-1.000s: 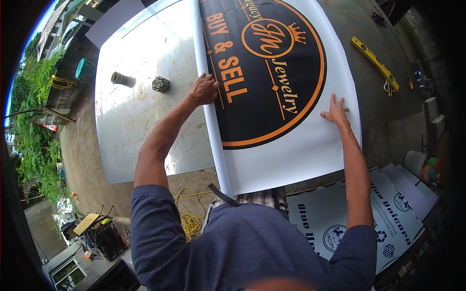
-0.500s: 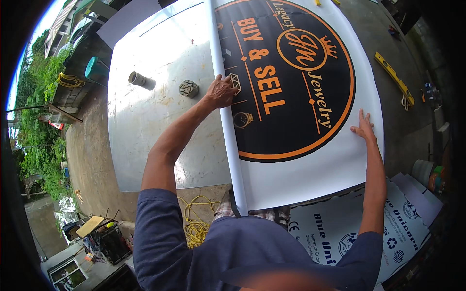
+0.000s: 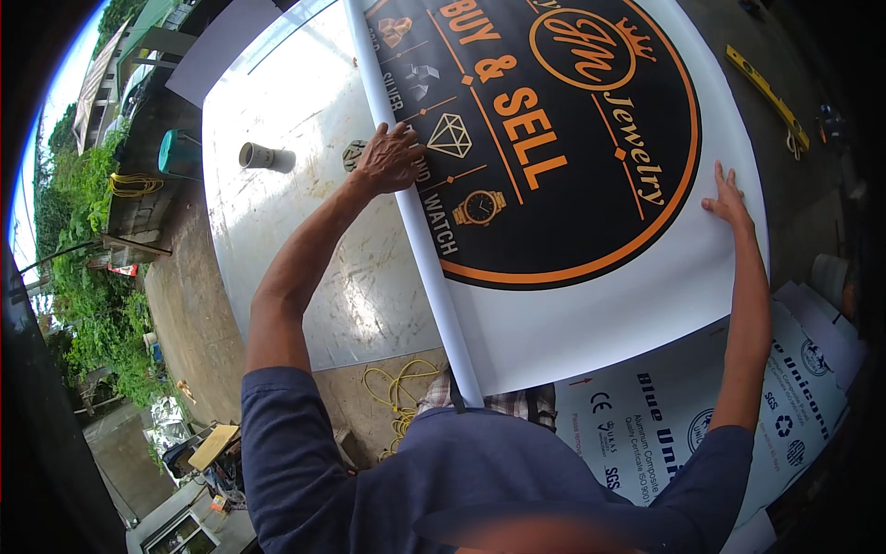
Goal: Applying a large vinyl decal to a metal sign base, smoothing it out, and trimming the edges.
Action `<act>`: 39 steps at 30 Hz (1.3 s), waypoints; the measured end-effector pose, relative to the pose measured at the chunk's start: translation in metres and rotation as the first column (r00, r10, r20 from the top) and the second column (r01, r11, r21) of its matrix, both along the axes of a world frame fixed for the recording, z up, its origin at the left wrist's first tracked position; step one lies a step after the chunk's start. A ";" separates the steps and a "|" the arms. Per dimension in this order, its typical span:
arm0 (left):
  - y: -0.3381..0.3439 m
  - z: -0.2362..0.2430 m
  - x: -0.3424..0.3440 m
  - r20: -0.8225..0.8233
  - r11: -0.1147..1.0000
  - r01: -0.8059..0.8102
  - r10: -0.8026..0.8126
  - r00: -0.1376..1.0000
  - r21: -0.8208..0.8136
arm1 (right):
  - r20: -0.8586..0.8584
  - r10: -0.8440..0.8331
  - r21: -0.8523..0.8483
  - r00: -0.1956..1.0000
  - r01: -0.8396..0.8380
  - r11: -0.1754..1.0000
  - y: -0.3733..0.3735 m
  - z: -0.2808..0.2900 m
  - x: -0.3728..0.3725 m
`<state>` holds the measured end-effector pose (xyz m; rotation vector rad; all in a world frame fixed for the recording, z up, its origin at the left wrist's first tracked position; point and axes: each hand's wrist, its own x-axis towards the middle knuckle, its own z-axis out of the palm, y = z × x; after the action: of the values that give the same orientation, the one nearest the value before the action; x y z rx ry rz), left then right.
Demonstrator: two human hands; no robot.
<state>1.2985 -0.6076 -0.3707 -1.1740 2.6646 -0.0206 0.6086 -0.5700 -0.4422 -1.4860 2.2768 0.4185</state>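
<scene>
A large printed vinyl sheet (image 3: 535,323), white with a black disc, orange ring and jewellery pictures, lies partly unrolled over a shiny metal table top. Its left side is still wound into a white roll (image 3: 426,277) running from far to near. Across this roll rests my left hand (image 3: 389,159), palm down, fingers stretched over it onto the print. My right hand (image 3: 726,196) lies flat on the sheet's white right border with its fingers apart. Just left of my left hand is a patterned roundish block (image 3: 352,155), partly covered by the hand. A short grey tube (image 3: 268,158) lies farther left.
At the right, a yellow spirit level (image 3: 771,97) lies on the floor. Printed panels (image 3: 637,397) are stacked at the near right. Yellow rope (image 3: 399,397) coils on the ground by my legs. A teal container (image 3: 179,152) stands at the far left.
The roll and my left hand have moved left, uncovering more of the print, with its ring, diamond and watch pictures. My right hand keeps lying on the right border.
</scene>
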 end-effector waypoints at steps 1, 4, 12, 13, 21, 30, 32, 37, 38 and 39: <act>-0.005 0.001 0.000 0.021 1.000 0.000 0.000 1.000 -0.008 | 0.003 -0.008 0.008 1.000 0.008 1.000 0.000 -0.001 0.000; 0.002 0.003 0.003 0.112 0.995 -0.083 0.077 0.991 0.052 | -0.033 -0.021 0.013 0.999 0.021 1.000 -0.001 -0.005 0.001; 0.019 -0.022 0.029 0.032 0.978 -0.191 0.194 0.980 -0.086 | -0.040 0.078 -0.006 0.996 -0.078 0.997 -0.001 -0.011 -0.005; 0.019 -0.030 0.030 0.030 0.993 -0.096 0.098 0.995 -0.074 | -0.030 0.077 -0.017 0.997 -0.078 0.997 -0.001 -0.009 -0.006; 0.030 -0.027 0.016 -0.124 0.957 -0.165 0.139 0.983 -0.237 | -0.261 0.154 -0.006 0.953 -0.161 0.987 0.017 -0.002 -0.009; 0.048 -0.053 0.010 -0.267 0.884 -0.441 0.392 0.880 -0.155 | 0.180 0.841 -0.853 0.510 -0.345 0.392 -0.013 0.107 0.408; 0.041 -0.056 -0.014 -0.283 0.876 -0.478 0.473 0.834 0.056 | 0.165 0.923 -0.893 0.347 -0.345 0.290 -0.021 0.110 0.494; 0.051 -0.128 0.017 -0.803 0.842 -0.479 0.097 0.588 -0.249 | 0.079 0.927 -0.360 0.367 -0.857 0.370 -0.039 0.075 0.682; 0.045 -0.145 0.047 -0.721 0.800 -0.447 0.027 0.692 -0.399 | -0.019 0.939 -0.255 0.344 -0.910 0.328 -0.041 0.081 0.718; 0.041 -0.156 0.079 -0.611 0.742 -0.401 -0.015 0.791 -0.537 | -0.054 0.928 -0.237 0.369 -0.907 0.348 -0.037 0.092 0.753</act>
<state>1.3776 -0.5669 -0.5270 -1.9632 3.1413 -0.7259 1.3618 -0.6071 -0.3504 -2.7914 1.1473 0.3483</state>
